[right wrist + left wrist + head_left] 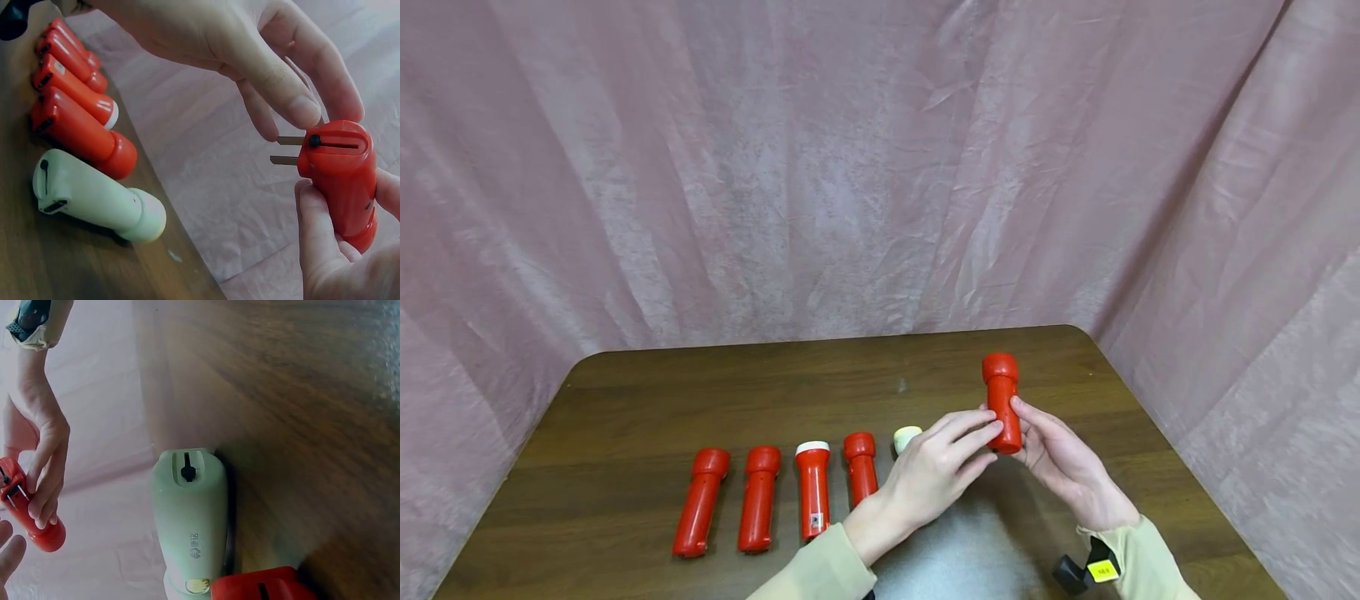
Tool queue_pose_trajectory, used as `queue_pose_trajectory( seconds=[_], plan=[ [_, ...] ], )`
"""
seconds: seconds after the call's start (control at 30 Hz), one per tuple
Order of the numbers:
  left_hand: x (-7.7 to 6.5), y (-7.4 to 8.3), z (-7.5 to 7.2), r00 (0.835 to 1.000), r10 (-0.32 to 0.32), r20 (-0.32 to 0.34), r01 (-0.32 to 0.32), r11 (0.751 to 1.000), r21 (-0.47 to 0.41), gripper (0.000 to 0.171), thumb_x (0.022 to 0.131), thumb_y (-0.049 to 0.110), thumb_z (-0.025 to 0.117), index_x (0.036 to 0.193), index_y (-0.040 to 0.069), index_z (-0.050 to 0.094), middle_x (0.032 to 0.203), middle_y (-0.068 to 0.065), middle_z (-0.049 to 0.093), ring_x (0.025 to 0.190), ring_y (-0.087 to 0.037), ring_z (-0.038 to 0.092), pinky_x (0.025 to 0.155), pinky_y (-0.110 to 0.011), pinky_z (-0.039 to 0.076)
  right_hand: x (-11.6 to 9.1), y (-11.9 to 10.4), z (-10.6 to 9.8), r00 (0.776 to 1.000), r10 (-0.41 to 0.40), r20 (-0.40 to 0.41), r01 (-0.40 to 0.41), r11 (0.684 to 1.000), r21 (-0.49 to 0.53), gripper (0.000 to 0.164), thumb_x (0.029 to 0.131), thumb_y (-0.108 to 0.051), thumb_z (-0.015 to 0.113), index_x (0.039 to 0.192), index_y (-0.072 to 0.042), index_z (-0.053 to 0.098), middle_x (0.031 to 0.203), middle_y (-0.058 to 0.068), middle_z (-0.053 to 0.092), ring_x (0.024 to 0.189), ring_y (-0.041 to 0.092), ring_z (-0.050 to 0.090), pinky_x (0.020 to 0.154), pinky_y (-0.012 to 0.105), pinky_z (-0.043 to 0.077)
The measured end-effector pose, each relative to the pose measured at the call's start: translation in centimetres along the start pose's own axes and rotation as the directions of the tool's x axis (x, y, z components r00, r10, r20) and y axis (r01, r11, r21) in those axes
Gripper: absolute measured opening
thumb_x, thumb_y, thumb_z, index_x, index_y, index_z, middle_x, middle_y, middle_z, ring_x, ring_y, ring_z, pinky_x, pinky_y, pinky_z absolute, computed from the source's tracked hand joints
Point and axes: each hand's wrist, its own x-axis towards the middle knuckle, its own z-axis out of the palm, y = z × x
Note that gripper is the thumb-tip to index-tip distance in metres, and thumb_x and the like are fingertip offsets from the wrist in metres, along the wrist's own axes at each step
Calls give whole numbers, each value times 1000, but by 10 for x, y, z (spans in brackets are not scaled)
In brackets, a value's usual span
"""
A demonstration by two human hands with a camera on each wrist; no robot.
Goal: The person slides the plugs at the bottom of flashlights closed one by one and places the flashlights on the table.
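In the head view, my right hand (1063, 467) grips a red flashlight (1002, 400) above the right side of the table, its wide head pointing up and away. Two metal plug prongs (286, 160) stick out from its tail end in the right wrist view, beside a black slider (314, 140) in a slot. My left hand (928, 467) is at the flashlight's tail, with its fingers loosely bent. Its thumb and fingertips are close to the tail and prongs; whether they touch is unclear. The left wrist view shows the right hand's fingers (47, 481) lying along the flashlight's body.
A pale green flashlight (94, 194) lies on the wooden table (775, 383), mostly hidden behind my left hand in the head view. Left of it, several red flashlights (758, 500) lie in a row, one with a white rim (812, 447). Pink curtains (850, 167) surround the table.
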Motion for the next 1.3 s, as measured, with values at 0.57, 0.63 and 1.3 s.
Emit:
queue_pose_trajectory(
  seconds=[0.57, 0.63, 1.3],
  plan=[
    [-8, -2, -14, 999, 24, 26, -24, 1000, -10, 40, 84, 12, 88, 123, 11, 77, 124, -1, 77, 117, -14, 74, 104, -20, 56, 5, 10, 18, 1000, 17, -2, -17, 1000, -11, 46, 117, -19, 27, 132, -14, 71, 124, -1, 79, 108, 6, 76, 100, 21, 59],
    [-10, -1, -16, 999, 21, 27, -20, 1000, -9, 40, 84, 12, 88, 123, 11, 77, 125, -2, 77, 115, -14, 75, 103, -19, 57, 4, 11, 19, 1000, 17, -5, -17, 1000, -14, 46, 117, -19, 27, 131, -14, 71, 123, -1, 79, 107, 6, 76, 99, 21, 59],
    [-14, 2, -28, 997, -11, 79, 9, 1000, 26, 37, 84, 13, 89, 120, 13, 80, 126, 1, 78, 111, -9, 77, 99, -15, 57, 5, 23, 30, 999, 10, -34, -10, 1000, 3, 43, 116, -18, 31, 131, -13, 71, 121, -1, 80, 107, 6, 76, 100, 23, 60]
  ],
)
